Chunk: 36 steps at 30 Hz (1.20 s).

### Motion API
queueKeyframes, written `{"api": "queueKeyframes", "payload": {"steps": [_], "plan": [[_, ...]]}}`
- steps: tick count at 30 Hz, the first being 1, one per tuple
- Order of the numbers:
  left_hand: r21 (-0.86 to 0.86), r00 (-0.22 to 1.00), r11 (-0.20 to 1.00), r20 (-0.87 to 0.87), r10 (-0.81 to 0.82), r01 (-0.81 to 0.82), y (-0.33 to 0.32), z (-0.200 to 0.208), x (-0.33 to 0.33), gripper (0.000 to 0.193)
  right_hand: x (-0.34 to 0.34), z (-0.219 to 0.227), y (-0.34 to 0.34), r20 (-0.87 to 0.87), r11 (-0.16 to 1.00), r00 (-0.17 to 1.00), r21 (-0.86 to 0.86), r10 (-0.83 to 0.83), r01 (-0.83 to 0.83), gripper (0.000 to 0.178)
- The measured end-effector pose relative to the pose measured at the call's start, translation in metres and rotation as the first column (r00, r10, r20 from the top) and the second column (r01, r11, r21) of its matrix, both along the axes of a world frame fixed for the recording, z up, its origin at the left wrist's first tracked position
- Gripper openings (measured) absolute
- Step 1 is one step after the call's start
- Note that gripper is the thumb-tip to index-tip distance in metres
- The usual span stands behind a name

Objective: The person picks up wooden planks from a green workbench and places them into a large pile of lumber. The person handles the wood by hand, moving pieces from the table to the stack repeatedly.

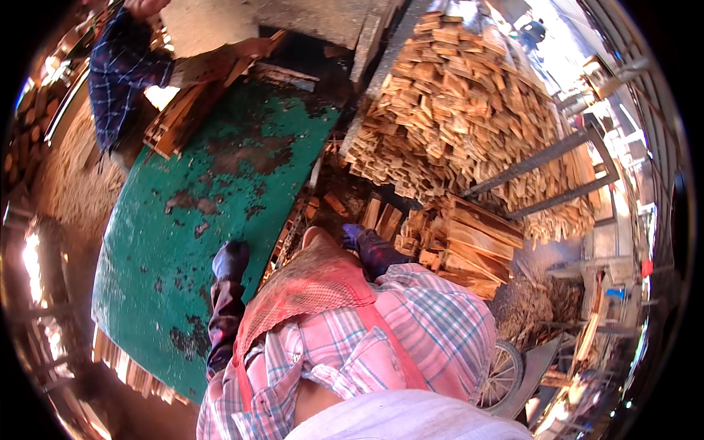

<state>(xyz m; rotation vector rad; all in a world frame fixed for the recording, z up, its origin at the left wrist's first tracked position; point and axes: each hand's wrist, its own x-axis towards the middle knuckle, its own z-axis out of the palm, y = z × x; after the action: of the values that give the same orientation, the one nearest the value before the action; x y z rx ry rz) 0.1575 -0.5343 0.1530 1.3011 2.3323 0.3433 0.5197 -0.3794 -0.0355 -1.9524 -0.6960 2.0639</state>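
My left hand point(231, 259), in a dark blue-purple glove, rests at the right part of the worn green tabletop point(158, 227). It looks rounded, the fingers curled in, with no object showing in it. My right hand point(353, 235), gloved alike, is lowered past the table's right edge, close to some short wood pieces point(380, 217). Its fingers are too small and dark to make out, and so is anything in them. A stained red apron point(304, 293) hangs over my front, between my arms.
Across the table a person in a dark checked shirt point(121, 81) has an arm over a bundle of wood strips point(180, 121). A big heap of wood pieces point(455, 110) rises at right behind a metal frame point(543, 161). Stacked boards point(480, 246) and a spoked wheel point(502, 374) are nearer.
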Motion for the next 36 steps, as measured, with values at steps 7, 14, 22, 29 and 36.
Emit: {"api": "queueKeyframes", "payload": {"steps": [7, 14, 22, 29, 36], "plan": [[-0.082, 0.999, 0.995, 0.020, 0.051, -0.049, 0.009, 0.014, -0.007, 0.037, -0.010, 0.009, -0.002, -0.021, 0.997, 0.998, -0.030, -0.066, 0.065, 0.027], [-0.277, 0.999, 0.960, -0.006, -0.049, 0.045, 0.047, 0.033, -0.025, 0.036, -0.017, 0.039, 0.049, -0.181, 0.951, 0.934, -0.035, -0.310, 0.308, 0.056], [-0.285, 0.817, 0.946, 0.575, 0.042, 0.152, 0.143, -0.012, -0.083, 0.034, -0.098, 0.113, 0.200, -0.464, 0.919, 0.863, 0.217, -0.200, 0.330, 0.034], [0.039, 0.686, 0.989, 0.716, -0.129, 0.144, 0.302, -0.005, -0.050, 0.031, -0.146, 0.072, 0.289, -0.332, 0.388, 0.940, 0.858, -0.083, 0.337, 0.038], [0.111, 0.553, 0.988, 0.833, -0.031, -0.112, 0.420, -0.068, -0.069, 0.017, -0.178, 0.150, 0.285, 0.626, -0.177, 0.780, 0.766, -0.012, -0.618, 0.054]]}}
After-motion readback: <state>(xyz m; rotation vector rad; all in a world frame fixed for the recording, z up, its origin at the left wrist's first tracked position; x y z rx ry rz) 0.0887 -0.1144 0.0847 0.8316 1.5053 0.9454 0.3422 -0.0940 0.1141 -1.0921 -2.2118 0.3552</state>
